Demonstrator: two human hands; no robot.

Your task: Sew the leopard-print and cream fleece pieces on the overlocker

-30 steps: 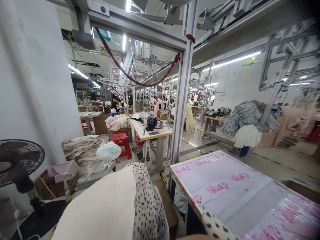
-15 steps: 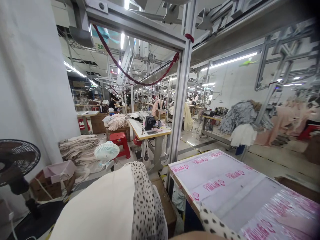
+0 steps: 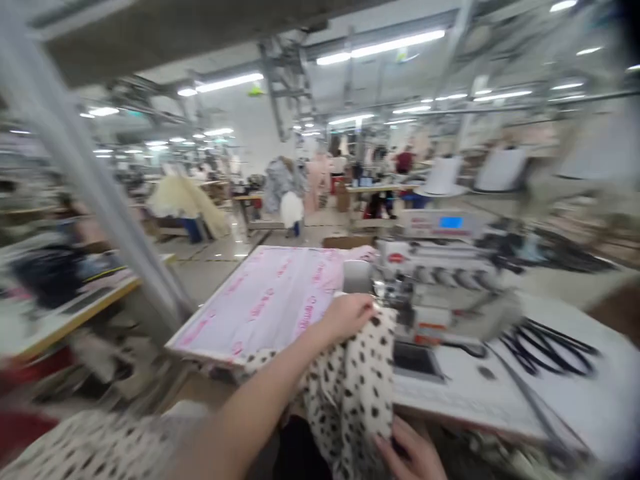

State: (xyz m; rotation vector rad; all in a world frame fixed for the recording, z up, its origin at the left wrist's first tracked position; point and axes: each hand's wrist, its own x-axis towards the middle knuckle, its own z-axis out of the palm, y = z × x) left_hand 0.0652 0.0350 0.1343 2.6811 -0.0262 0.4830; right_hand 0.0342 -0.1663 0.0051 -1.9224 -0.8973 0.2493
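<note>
A cream fabric piece with black spots (image 3: 357,373) hangs over the front edge of the sewing table. My left hand (image 3: 350,315) is closed on its upper end, close to the needle area of a white sewing machine (image 3: 450,280). Lower down, my right hand (image 3: 411,452) pinches the side edge of the same fabric, with fingers partly blurred. Both hands are left of and in front of the machine, which carries a lit blue display (image 3: 451,222).
On the left stands a table covered in pink-printed film (image 3: 270,293). Dark cords (image 3: 550,347) lie on the machine table (image 3: 500,400) at right. More spotted fabric (image 3: 95,447) is at lower left. A metal post (image 3: 105,173) slants at left.
The view has swung right from the film-covered table and fans to the sewing machine. Both my hands have come into view, holding the spotted fabric.
</note>
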